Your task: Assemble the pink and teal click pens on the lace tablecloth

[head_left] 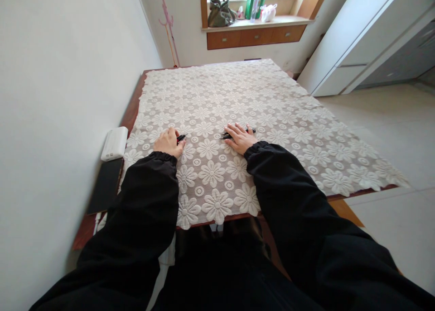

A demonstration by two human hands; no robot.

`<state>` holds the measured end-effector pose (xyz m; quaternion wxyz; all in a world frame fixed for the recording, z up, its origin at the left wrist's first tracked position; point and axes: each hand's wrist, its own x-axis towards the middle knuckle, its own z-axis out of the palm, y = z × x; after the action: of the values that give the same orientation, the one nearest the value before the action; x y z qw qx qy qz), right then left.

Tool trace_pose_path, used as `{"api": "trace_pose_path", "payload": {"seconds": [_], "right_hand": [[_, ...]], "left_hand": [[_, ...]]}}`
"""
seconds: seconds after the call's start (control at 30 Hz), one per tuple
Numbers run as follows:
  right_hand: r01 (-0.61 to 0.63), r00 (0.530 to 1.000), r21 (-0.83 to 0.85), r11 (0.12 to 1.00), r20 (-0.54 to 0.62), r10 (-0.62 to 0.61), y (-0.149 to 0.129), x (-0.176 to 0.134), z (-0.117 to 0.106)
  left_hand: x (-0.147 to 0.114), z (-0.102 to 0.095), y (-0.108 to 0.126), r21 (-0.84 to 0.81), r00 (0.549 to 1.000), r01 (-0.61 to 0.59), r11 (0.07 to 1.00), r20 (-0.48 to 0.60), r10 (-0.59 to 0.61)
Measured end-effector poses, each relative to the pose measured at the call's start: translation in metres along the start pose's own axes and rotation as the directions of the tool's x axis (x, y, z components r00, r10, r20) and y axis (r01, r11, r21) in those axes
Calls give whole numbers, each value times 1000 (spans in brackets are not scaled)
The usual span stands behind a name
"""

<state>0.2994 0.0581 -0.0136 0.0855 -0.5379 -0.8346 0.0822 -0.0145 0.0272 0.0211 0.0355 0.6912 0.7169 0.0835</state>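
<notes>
My left hand (167, 142) rests on the lace tablecloth (217, 207) with its fingers curled round a black pen (181, 138) that shows some red. Only the front end of that pen sticks out past the fingers. To the right, my right hand (240, 137) lies palm down with its fingers stretched out over black pens (224, 136). Their tips show on the left of the hand, and a dark end shows beyond the fingers on the right. How many pens lie under the palm is hidden.
At the table's left edge, by the wall, are a white power bank (114, 143) and a black flat object (105, 186), with a white cable (97, 222) below. A windowsill holds a dark bag (220, 13) and bottles. A white cabinet (353, 35) stands right.
</notes>
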Motion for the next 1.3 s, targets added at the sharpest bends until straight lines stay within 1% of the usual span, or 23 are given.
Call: {"api": "trace_pose_path", "payload": {"seconds": [0.13,0.27,0.5,0.67,0.83,0.97,1.13,1.3], "right_hand": [[1,1000,-2,1000,-1,-1,1,0,0],[6,1000,-3,1000,-14,-6,2,1,1],[1,1000,4,1000,0,-1,1,1,0],[-19,1000,-17,1000,16,19,-1,0,-1],[-34,999,-36,999,32,35,-3,0,-2],[-32,999,-26,999,29,33,-3,0,-3],[4,1000,-12,1000,-4,-4,-3,1,-6],[56,997,-3,998,-43,-56,-5,-1,-11]], "left_hand": [[3,7,-4,-23,999,-28,999,-26,27],[4,10,-5,-22,998,-20,1000,-61,19],[3,8,-8,-3,999,-43,999,-18,43],[4,11,-9,-11,995,-50,999,-82,49],[7,12,-10,-27,993,-3,1000,-115,0],[10,12,-12,-49,993,35,998,-112,-40],[9,14,-11,-22,988,59,998,-140,-61],[6,11,-7,-34,989,58,998,-131,-62]]}}
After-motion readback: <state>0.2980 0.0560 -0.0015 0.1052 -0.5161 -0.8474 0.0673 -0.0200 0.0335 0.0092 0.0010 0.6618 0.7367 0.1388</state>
